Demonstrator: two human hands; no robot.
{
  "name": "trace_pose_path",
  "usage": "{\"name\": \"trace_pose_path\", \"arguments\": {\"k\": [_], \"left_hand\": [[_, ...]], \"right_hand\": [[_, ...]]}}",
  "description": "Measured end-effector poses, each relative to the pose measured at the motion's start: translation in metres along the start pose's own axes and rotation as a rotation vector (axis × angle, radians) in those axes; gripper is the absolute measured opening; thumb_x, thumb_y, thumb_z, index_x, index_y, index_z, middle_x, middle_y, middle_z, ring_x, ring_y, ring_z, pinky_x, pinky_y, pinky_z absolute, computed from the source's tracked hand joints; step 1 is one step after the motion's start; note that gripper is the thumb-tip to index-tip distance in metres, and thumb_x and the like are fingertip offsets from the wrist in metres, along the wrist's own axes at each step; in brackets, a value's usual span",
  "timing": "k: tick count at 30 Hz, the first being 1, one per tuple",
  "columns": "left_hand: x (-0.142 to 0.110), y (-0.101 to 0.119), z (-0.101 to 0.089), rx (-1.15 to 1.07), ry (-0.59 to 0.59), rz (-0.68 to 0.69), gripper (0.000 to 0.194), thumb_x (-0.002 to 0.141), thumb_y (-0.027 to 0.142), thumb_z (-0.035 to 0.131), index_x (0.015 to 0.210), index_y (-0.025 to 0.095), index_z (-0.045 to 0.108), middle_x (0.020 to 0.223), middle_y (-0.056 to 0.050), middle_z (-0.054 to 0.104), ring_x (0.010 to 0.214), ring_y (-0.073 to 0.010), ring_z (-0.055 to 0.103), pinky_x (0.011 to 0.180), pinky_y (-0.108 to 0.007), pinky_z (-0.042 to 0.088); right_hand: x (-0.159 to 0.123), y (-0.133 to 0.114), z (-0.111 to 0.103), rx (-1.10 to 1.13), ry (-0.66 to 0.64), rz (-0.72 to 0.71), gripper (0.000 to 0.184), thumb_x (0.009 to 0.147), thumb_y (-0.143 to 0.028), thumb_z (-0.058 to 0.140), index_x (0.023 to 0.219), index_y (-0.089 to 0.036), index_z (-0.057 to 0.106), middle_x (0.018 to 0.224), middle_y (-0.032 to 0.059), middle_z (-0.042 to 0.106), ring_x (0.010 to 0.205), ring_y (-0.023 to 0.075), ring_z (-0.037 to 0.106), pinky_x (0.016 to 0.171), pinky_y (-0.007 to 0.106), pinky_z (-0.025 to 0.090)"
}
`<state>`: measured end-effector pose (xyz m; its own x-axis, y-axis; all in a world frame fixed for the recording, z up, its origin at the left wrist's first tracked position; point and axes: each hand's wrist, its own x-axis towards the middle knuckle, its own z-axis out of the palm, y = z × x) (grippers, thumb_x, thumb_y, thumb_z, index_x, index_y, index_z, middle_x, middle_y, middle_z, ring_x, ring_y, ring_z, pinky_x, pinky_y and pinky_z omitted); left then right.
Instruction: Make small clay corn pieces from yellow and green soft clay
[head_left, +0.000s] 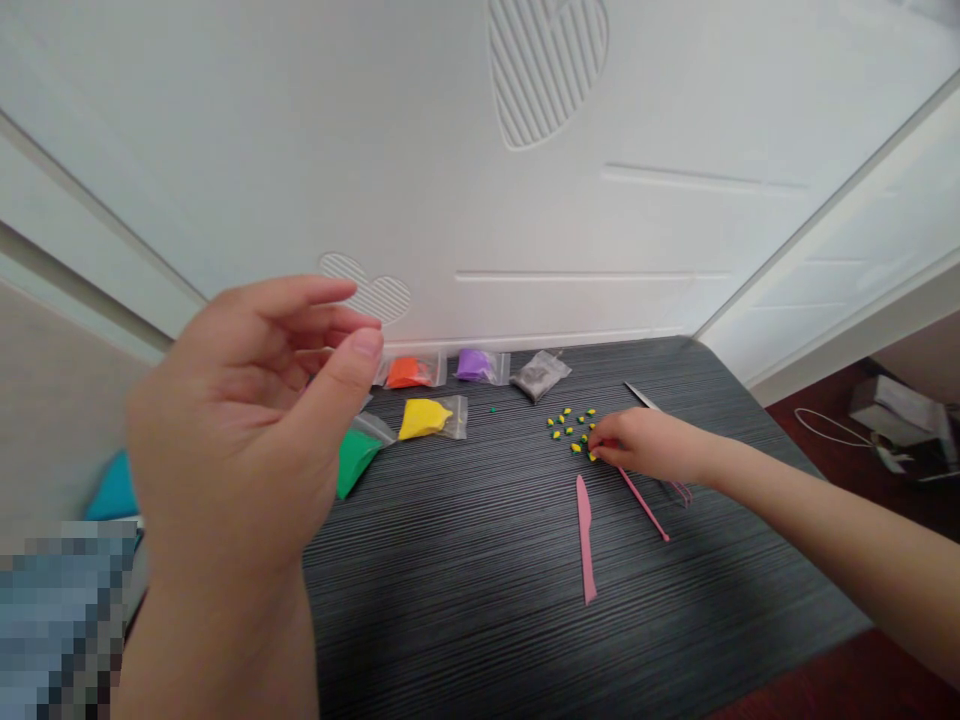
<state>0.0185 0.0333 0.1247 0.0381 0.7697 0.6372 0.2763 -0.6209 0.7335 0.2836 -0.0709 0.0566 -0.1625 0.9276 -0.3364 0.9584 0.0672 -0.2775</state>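
My left hand point(247, 400) is raised close to the camera at the left, fingers loosely curved and thumb apart from the index finger, with nothing visible in it. Over the right side of the dark table, my right hand point(645, 445) has its fingertips pinched at a small yellow-and-green clay piece point(592, 457). Several similar clay pieces point(569, 431) lie scattered just left of those fingers. A pink plastic knife point(585, 540) and a thin pink modelling stick point(645, 507) rest nearer the camera. Partly behind my right hand are scissors point(640, 394), blade pointing away.
Toward the white panel point(420, 180) lie bags of orange point(407, 373), purple point(474, 364), grey point(541, 376), yellow point(424, 418) and green point(356, 457) clay. A tiny green bit point(493, 409) is on the striped dark table point(450, 580). A white cable point(825, 430) hangs beyond its right edge.
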Motion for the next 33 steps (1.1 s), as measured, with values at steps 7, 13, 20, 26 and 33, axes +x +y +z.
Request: {"name": "trace_pose_path", "arguments": {"k": [7, 13, 20, 26, 33], "left_hand": [[0.0, 0.012, -0.005, 0.038, -0.062, -0.033, 0.028, 0.07, 0.019, 0.062, 0.097, 0.018, 0.06, 0.081, 0.0, 0.062, 0.07, -0.011, 0.059, 0.063, -0.022, 0.048], [0.0, -0.004, -0.001, 0.132, -0.263, -0.052, 0.027, 0.074, 0.03, 0.057, 0.101, 0.023, 0.057, 0.083, 0.001, 0.062, 0.072, -0.0099, 0.057, 0.062, -0.02, 0.046], [-0.026, -0.051, 0.038, 0.415, -0.816, 0.055, 0.028, 0.078, 0.036, 0.046, 0.098, 0.019, 0.055, 0.096, -0.005, 0.059, 0.09, -0.0193, 0.053, 0.08, -0.033, 0.042], [-0.046, -0.069, 0.052, 0.723, -0.969, 0.146, 0.028, 0.071, 0.021, 0.051, 0.099, 0.023, 0.055, 0.102, -0.007, 0.054, 0.098, -0.0244, 0.046, 0.08, -0.04, 0.038], [-0.038, -0.087, 0.047, 0.709, -0.871, 0.112, 0.031, 0.072, 0.004, 0.038, 0.091, 0.02, 0.057, 0.095, -0.006, 0.055, 0.093, -0.019, 0.048, 0.079, -0.032, 0.038]], "right_hand": [[-0.005, 0.001, -0.011, -0.02, 0.06, 0.03, 0.025, 0.08, -0.031, 0.041, 0.086, -0.022, 0.063, 0.08, 0.0031, 0.064, 0.073, 0.017, 0.057, 0.065, 0.027, 0.039], [-0.011, 0.01, -0.023, 0.015, 0.19, 0.101, 0.025, 0.079, -0.031, 0.042, 0.087, -0.02, 0.063, 0.078, 0.0038, 0.063, 0.069, 0.0159, 0.055, 0.063, 0.027, 0.04], [0.024, 0.026, -0.023, 0.123, 0.523, 0.308, 0.034, 0.081, -0.04, 0.041, 0.102, -0.017, 0.056, 0.109, 0.0063, 0.057, 0.103, 0.0186, 0.048, 0.089, 0.03, 0.034], [0.09, 0.039, -0.011, 0.171, 0.414, 0.496, 0.047, 0.078, -0.05, 0.044, 0.105, -0.014, 0.053, 0.106, 0.0109, 0.057, 0.093, 0.0211, 0.054, 0.079, 0.034, 0.042], [0.112, 0.037, -0.005, 0.182, 0.249, 0.61, 0.029, 0.083, -0.032, 0.046, 0.107, -0.015, 0.049, 0.106, 0.0065, 0.053, 0.09, 0.0165, 0.054, 0.076, 0.037, 0.046]]}}
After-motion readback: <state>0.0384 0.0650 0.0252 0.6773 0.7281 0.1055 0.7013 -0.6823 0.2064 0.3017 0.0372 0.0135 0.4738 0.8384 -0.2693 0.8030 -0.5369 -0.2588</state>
